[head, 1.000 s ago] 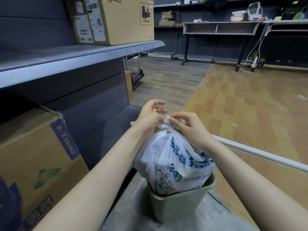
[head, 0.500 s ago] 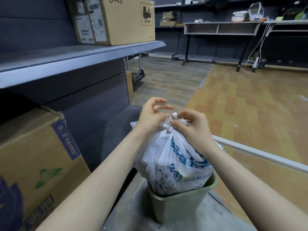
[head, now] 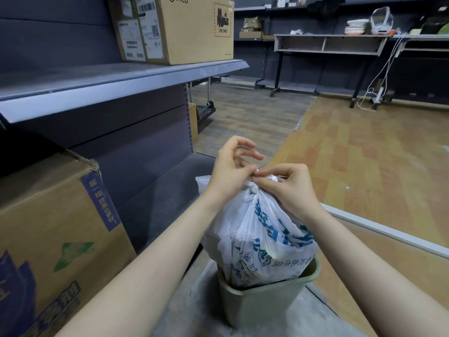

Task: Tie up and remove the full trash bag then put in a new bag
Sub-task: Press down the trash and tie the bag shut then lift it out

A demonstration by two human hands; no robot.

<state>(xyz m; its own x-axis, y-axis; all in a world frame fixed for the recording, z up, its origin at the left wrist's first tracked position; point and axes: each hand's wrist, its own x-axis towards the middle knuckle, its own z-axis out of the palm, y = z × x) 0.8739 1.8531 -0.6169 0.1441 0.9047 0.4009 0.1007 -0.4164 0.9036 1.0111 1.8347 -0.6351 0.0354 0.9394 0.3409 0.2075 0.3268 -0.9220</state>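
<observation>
A full white trash bag (head: 257,237) with blue print bulges out of a small grey-green bin (head: 267,300) that stands on a low grey shelf base. The bag's mouth is gathered into a twisted knot (head: 254,188) at its top. My left hand (head: 230,169) pinches the bag's plastic at the knot with thumb and forefinger, its other fingers spread above. My right hand (head: 289,186) grips the knot from the right side, fingers curled around the bunched plastic. No new bag is in view.
A large cardboard box (head: 48,239) sits close on the left. A grey metal shelf (head: 116,76) overhangs above it with a PICO carton (head: 184,27) on it. Wooden floor (head: 364,154) spreads to the right, with desks (head: 328,42) and cables at the far wall.
Both hands have kept working the knot; the left fingers have lifted and spread, and the right hand has shifted slightly right while pinching the bag's top.
</observation>
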